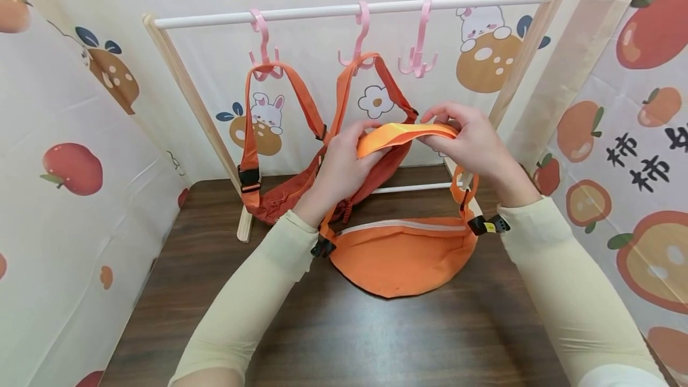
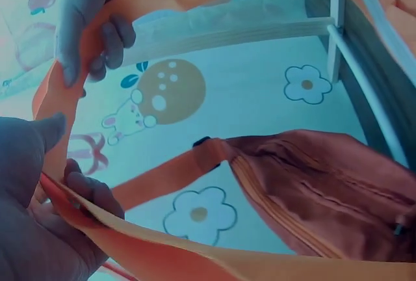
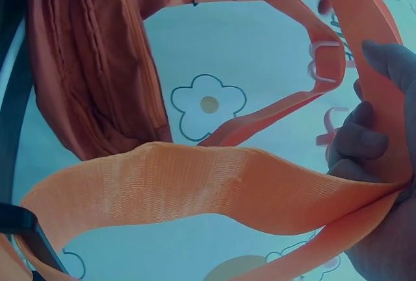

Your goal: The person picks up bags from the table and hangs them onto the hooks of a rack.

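An orange waist bag (image 1: 403,258) with a pale zip hangs low over the table from its strap (image 1: 405,131). My left hand (image 1: 344,160) grips the strap on the left, thumb on one face and fingers curled behind it. On the right my right hand (image 1: 470,139) pinches the same strap between thumb and fingers. Between the hands the strap runs in a folded, raised band. Black buckle parts (image 1: 486,226) dangle near both ends of the bag. In the right wrist view, the orange webbing (image 3: 175,183) loops from the right hand to a black buckle (image 3: 29,235).
Behind my hands stands a rack with a white rail (image 1: 215,20) and wooden legs. Two rust-red waist bags (image 1: 285,199) hang by orange straps from pink hooks (image 1: 261,34). Another pink hook (image 1: 419,46) hangs to their right. Printed curtains enclose the dark wooden table (image 1: 376,339).
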`<act>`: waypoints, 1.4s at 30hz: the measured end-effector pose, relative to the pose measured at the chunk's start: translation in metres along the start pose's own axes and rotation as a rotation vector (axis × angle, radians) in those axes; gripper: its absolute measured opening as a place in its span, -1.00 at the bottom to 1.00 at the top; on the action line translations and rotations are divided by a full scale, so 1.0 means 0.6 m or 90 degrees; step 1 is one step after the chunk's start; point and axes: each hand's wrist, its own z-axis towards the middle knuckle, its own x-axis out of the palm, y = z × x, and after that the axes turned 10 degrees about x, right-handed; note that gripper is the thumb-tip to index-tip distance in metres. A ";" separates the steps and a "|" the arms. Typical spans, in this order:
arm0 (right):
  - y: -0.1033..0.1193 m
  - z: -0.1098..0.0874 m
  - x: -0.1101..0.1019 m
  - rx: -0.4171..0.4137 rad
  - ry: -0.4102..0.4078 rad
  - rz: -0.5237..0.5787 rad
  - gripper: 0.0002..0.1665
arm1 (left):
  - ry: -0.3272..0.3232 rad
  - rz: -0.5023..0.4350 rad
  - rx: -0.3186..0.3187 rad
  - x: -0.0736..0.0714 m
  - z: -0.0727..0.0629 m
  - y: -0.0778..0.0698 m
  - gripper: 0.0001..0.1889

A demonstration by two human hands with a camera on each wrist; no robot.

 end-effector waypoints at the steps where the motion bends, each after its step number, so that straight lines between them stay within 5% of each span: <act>1: 0.003 0.001 -0.001 0.000 -0.002 -0.006 -0.73 | 0.006 0.005 0.011 0.000 0.006 -0.003 -0.51; 8: 0.019 0.009 -0.007 -0.021 -0.022 -0.022 -0.78 | 0.009 0.026 0.083 -0.004 0.040 -0.014 -0.61; 17: 0.041 0.018 -0.020 -0.035 -0.072 -0.060 -0.79 | -0.039 0.049 0.096 -0.012 0.073 -0.015 -0.74; 25: 0.056 0.025 -0.028 -0.040 -0.140 -0.133 -0.74 | -0.073 0.033 0.069 -0.018 0.105 -0.021 -0.72; 42: 0.070 0.062 -0.034 -0.045 -0.243 -0.225 -0.61 | -0.115 0.105 -0.026 -0.016 0.156 -0.032 -0.63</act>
